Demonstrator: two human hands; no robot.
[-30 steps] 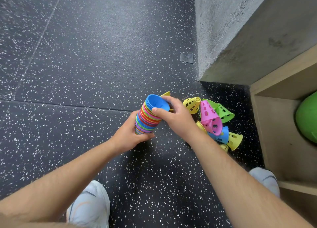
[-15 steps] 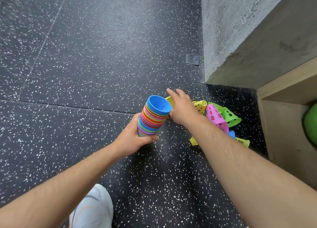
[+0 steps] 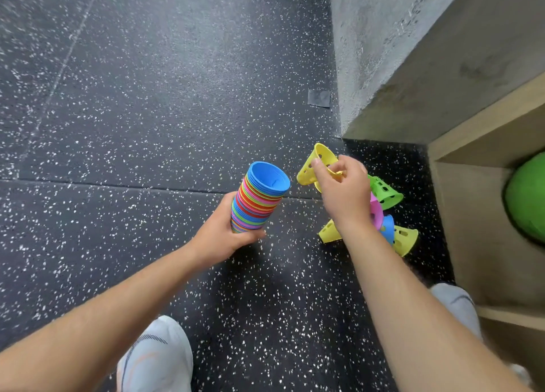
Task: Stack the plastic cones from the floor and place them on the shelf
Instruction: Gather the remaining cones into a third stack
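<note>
Speckled black rubber floor with a concrete pillar at the top right, looks like a gym corner. The main thing is the stack of cones, a fat rainbow column with a blue one on top. It's tilted and held off the floor by the left hand, whose grip is wrapped round the lower end with the thumb across the front. What's new: a second ago the right hand was seating that blue one, then it dipped into the pile. Now it's come up with a yellow cone, held just beside the stack's open mouth, not touching it. That grip is a pinch, thumb on the outer wall and fingers curled over the far side, as far as I can tell. So my read is this one goes on next. The leftover cones, green, pink, blue and a couple of yellow, lie tipped over in a heap on the floor behind that wrist. The wooden shelf is right beside the heap with a green ball in it, so I'd say the shelving step is still a few cones off.
</note>
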